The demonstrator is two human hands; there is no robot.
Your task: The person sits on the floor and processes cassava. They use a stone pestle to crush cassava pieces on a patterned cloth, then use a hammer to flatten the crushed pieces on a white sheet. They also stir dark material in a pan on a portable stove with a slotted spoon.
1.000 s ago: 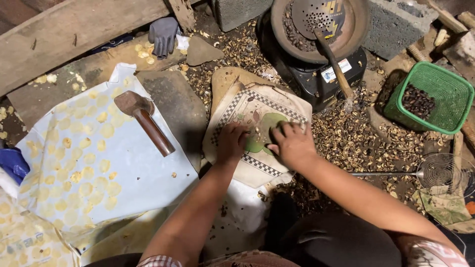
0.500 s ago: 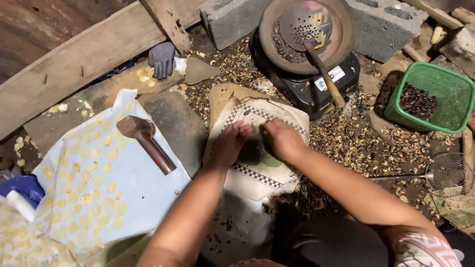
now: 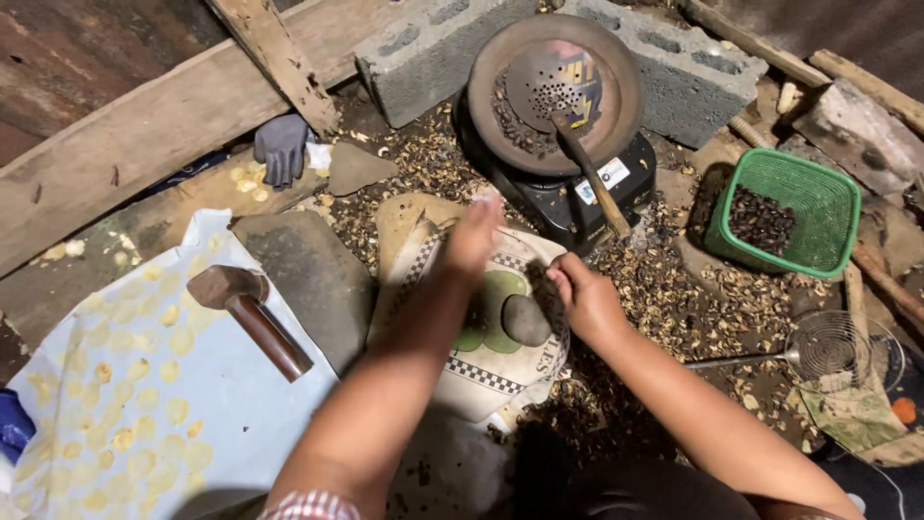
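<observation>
Left hand [image 3: 474, 236] lifts open and blurred; right hand [image 3: 577, 294] curls loosely beside the smooth dark stone [image 3: 526, 320] (likely heavy, hard; grasp its rounded sides) on the sack [image 3: 500, 361].

printed sack [image 3: 500, 371] on floor, stove label [image 3: 604, 180]

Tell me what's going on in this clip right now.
A person sits on the ground over a printed sack with a dark rounded stone lying on it. The left hand is raised and blurred above the sack; the right hand, fingers curled, is beside the stone. A hammer lies on a patterned cloth to the left. A pan with a ladle sits beyond, a green basket on the right.
</observation>
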